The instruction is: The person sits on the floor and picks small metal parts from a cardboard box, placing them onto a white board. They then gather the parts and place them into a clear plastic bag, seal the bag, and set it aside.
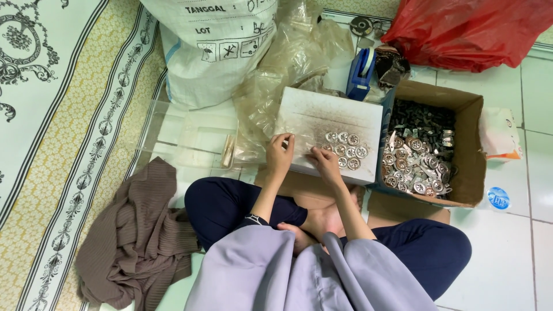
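Observation:
I sit cross-legged on the floor with a white board (322,118) in front of my knees. Several small round metal discs (345,150) lie in rows on the board's right part, under a clear plastic bag. My left hand (280,154) pinches the edge of that clear plastic at the board's near left. My right hand (324,161) rests on the board's near edge, fingertips at the plastic beside the discs. What the fingers pinch is too small to make out beyond the plastic film.
A cardboard box (468,144) of metal discs and dark parts stands to the right. A blue tape dispenser (360,72), a large white sack (213,46), a red plastic bag (466,29) and crumpled clear bags (288,69) lie behind. A brown cloth (138,236) lies left.

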